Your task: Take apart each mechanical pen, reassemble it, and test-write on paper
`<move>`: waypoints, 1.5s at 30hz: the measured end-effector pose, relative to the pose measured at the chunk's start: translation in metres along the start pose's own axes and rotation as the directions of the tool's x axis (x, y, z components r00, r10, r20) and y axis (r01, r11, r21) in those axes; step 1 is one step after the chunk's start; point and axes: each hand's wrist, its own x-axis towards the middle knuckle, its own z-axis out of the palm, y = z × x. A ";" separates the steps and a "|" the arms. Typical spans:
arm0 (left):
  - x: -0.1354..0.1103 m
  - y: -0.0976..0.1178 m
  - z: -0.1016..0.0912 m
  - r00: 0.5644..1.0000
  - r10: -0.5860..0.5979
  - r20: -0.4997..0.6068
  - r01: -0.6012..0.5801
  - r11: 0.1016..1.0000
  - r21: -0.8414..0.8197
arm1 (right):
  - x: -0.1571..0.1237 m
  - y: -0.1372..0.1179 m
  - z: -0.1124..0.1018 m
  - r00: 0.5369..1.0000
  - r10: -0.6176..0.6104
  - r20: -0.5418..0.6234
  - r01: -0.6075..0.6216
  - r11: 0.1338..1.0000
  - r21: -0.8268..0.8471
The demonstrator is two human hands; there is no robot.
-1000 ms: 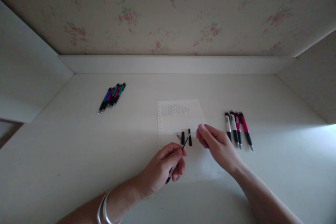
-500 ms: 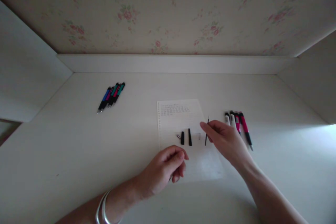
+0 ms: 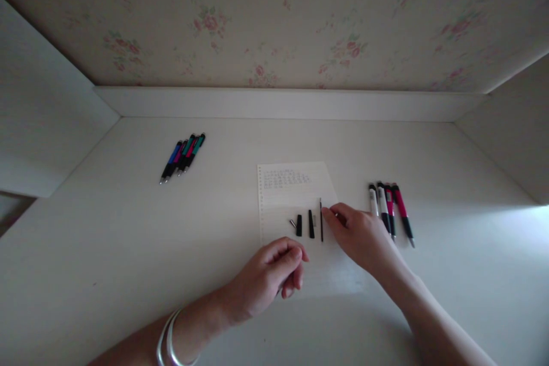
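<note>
A lined paper sheet (image 3: 295, 189) lies at the middle of the white desk (image 3: 128, 229). On it rest pen parts in a row: a tiny metal tip (image 3: 292, 223), two short black pieces (image 3: 299, 225) (image 3: 311, 224) and a thin black refill (image 3: 321, 220). My right hand (image 3: 360, 237) lies low on the paper, its fingertips pinched against the refill's right side. My left hand (image 3: 270, 277), with bangles on the wrist, rests curled just below the parts; whatever its fingers hold is hidden.
Several pens with blue, pink and green grips (image 3: 183, 155) lie at the far left. Several white and pink pens (image 3: 390, 211) lie right of my right hand. A low white ledge (image 3: 283, 104) and floral wall close off the back.
My right hand took the thin refill from my left hand, carried it right, then brought it down onto the paper beside the black pieces. My left hand stayed curled in place.
</note>
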 end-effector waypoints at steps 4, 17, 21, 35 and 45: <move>0.000 0.000 0.001 1.000 0.004 -0.008 -0.004 1.000 -0.005 | -0.002 -0.004 0.001 1.000 -0.028 0.005 0.028 0.998 0.052; 0.000 0.001 0.000 0.999 -0.004 -0.033 -0.003 0.979 -0.202 | -0.008 -0.013 -0.005 1.000 0.017 -0.009 -0.012 0.912 0.409; 0.000 0.001 0.001 1.000 0.029 -0.007 -0.030 0.995 -0.091 | -0.016 -0.027 -0.012 0.949 -0.180 0.257 -0.033 0.757 0.652; 0.004 -0.004 -0.004 0.998 0.003 0.061 0.018 0.939 -0.344 | -0.003 -0.018 -0.007 0.882 -0.019 0.472 -0.461 0.181 0.869; 0.004 -0.005 -0.006 0.999 0.029 0.042 -0.013 0.936 -0.352 | 0.004 -0.010 -0.009 0.831 0.062 0.553 -0.550 -0.052 0.833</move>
